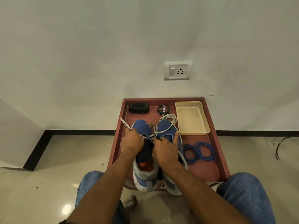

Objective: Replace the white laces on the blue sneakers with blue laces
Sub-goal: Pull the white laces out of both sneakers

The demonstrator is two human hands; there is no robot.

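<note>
The step in hand appears to be removal of the white lace [146,135] from the left sneaker [144,152]; the blue laces [199,151] are not yet in use.

**Position of the work.** Both sneakers stand side by side on a red tray [215,165], toes toward the wall. All places below are given relative to the left sneaker. The right sneaker [168,131] touches its right side. A loose white lace [168,120] lies over the toe of the right sneaker, which suggests that shoe is already unlaced, though the right hand hides its eyelets. The blue laces lie coiled on the tray floor, well to the right, beyond the right sneaker. A cream basket [191,133] sits to the far right, a polish tin [163,109] beyond the toe and a black brush [138,108] beyond the toe to the left.

**Hand pose.** The left hand [131,140] is over the eyelet area at the left edge, its grip closed on the white lace; a free end trails out beyond the toe to the left. The right hand [165,147] lies across the gap between the two shoes, thumb and middle fingers pinching the lace at the eyelets, index finger held straight over the right sneaker. Both forearms reach forward and down.

**Next move.** Draw the lace out of each remaining eyelet pair in turn, steadying the shoe. Set the freed lace aside, then fetch one blue lace.
</note>
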